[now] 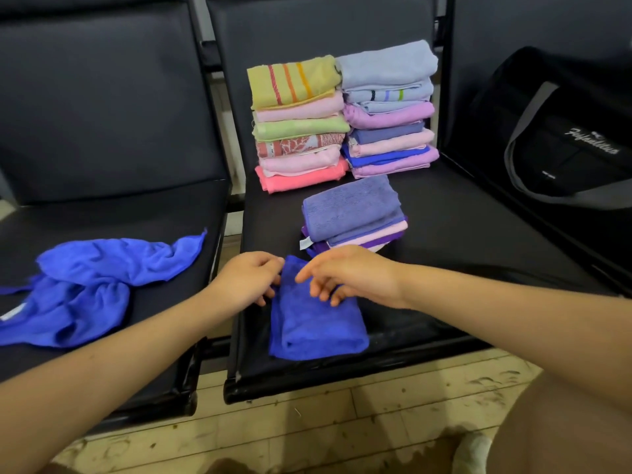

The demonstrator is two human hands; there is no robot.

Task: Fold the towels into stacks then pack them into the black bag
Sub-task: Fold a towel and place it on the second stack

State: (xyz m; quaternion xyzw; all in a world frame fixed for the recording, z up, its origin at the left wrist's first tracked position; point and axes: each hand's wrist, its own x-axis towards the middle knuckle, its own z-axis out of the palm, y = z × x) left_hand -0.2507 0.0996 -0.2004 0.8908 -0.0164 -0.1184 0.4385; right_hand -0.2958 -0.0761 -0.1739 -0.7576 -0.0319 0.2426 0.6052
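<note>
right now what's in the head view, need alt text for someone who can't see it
A person's left hand and right hand rest on a folded blue towel on a black seat, near three stacks of folded towels. Loose blue towels lie at left, a black bag at right.

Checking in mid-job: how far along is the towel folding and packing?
Done: two tall stacks stand at the back of the middle seat, and a shorter stack lies in front. In hand: the left hand and right hand are on a folded blue towel. Left: the crumpled blue towels on the left seat, then all packing; no towels show in the black bag.
</note>
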